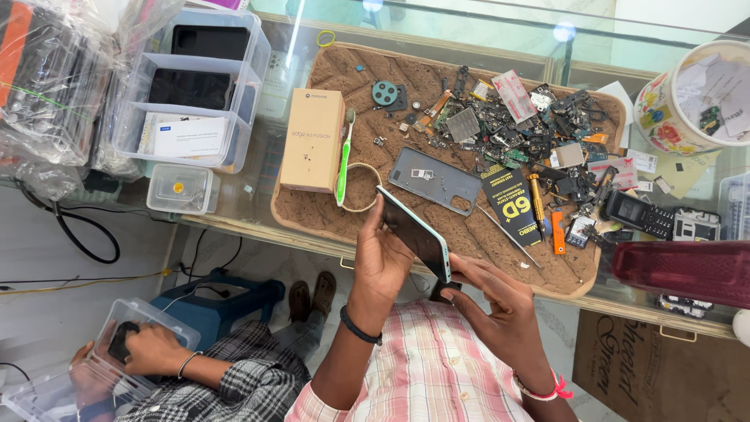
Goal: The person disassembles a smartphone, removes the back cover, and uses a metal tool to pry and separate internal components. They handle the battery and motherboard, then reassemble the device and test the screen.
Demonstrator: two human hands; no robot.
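The left hand (pixel 380 254) grips a slim dark-screened smartphone with a pale green edge (pixel 414 234), tilted above the near rim of the brown work mat (pixel 328 215) on the glass surface (pixel 703 187), while the right hand (pixel 500 301), fingers curled, steadies its lower end, seemingly for inspection.

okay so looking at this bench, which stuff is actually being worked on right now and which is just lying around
In hand:
- smartphone, held tilted by the left hand
- right hand at its lower end

Lying about:
- grey back cover
- tan box
- green toothbrush
- heap of circuit parts
- screwdrivers
- keypad phone
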